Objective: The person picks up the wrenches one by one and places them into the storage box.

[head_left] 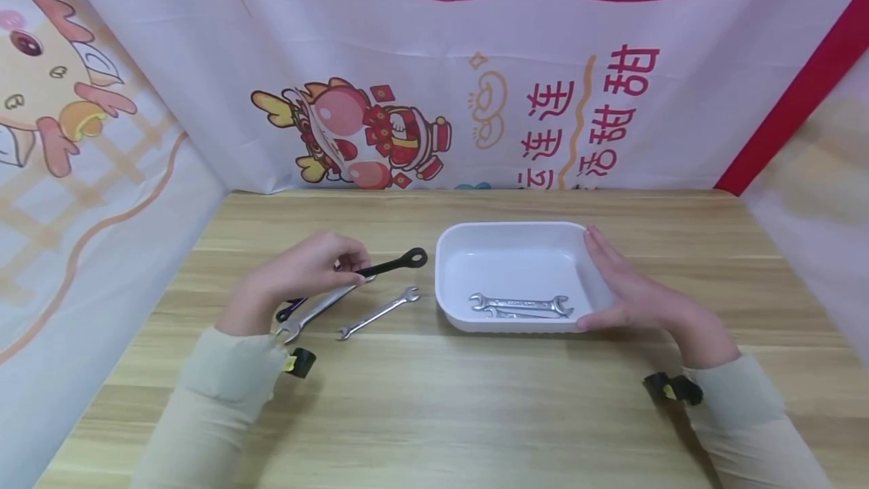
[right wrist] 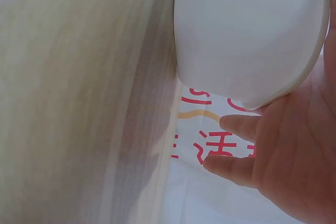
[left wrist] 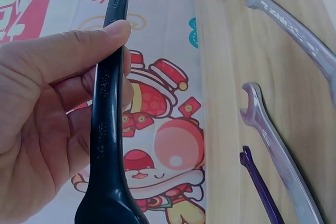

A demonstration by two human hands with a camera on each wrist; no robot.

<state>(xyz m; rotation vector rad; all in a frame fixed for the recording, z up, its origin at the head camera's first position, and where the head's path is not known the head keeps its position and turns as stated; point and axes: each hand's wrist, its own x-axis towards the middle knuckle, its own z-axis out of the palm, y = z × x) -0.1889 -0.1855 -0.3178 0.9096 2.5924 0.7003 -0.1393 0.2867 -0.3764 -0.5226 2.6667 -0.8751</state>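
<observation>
My left hand (head_left: 315, 266) pinches a black wrench (head_left: 392, 265) between thumb and fingers, above the table left of a white plastic basin (head_left: 451, 317). In the left wrist view the dark shaft of the black wrench (left wrist: 107, 114) crosses in front of the fingers. Below that hand lie a larger silver wrench (head_left: 315, 313) and a dark purple wrench (left wrist: 261, 187), partly hidden in the head view. A smaller silver open-end wrench (head_left: 377, 315) lies nearer the basin. My right hand (head_left: 634, 293) rests against the basin's right end, fingers extended. Silver wrenches (head_left: 519, 303) overlap inside the basin.
The wood-grain table (head_left: 475, 413) meets a printed cloth backdrop (head_left: 475, 36) at its back edge. More cloth hangs on the left (head_left: 136, 187) and right. A small black device is strapped at each wrist.
</observation>
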